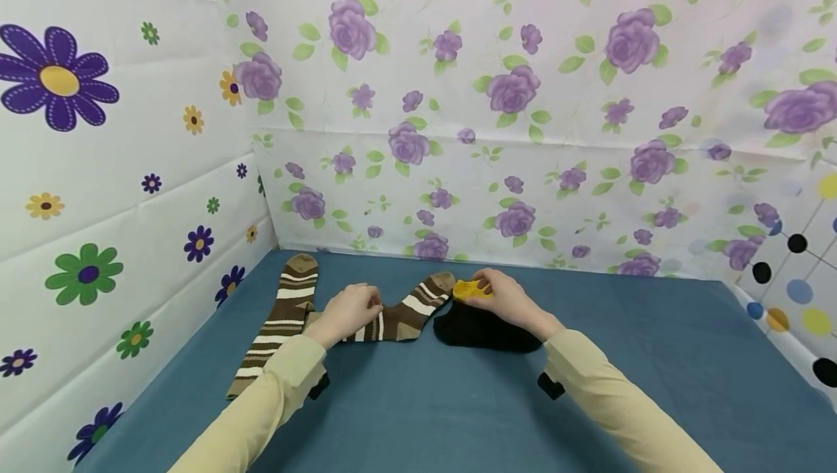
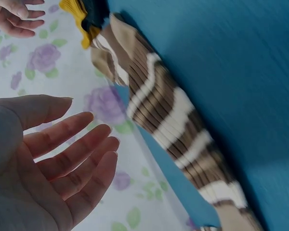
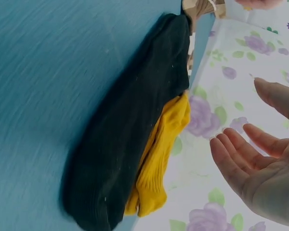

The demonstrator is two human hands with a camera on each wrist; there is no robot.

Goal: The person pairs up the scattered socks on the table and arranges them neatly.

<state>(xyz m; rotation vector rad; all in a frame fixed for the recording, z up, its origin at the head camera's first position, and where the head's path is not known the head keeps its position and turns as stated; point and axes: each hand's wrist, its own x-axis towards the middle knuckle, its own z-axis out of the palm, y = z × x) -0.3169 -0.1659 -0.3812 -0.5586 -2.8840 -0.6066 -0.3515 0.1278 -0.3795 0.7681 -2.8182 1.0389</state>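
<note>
My left hand point(image 1: 346, 313) hovers over a brown-and-white striped sock point(image 1: 418, 306) lying crosswise on the table. In the left wrist view its fingers point(image 2: 70, 166) are spread and relaxed, holding nothing. A matching striped sock point(image 1: 297, 291) lies lengthwise at the left, its lower part partly behind the left arm. My right hand point(image 1: 513, 302) is above a black sock point(image 1: 480, 328) and a yellow sock point(image 1: 466, 290). From the right wrist, the yellow sock point(image 3: 161, 159) lies against the far side of the black one point(image 3: 130, 120), and the right hand point(image 3: 265, 166) appears apart from both, fingers loosely bent.
A blue cloth point(image 1: 418, 415) covers the table. Behind it hangs a floral sheet point(image 1: 458, 95), with another flowered sheet point(image 1: 131, 153) along the left and a dotted one point(image 1: 798, 298) at the right edge.
</note>
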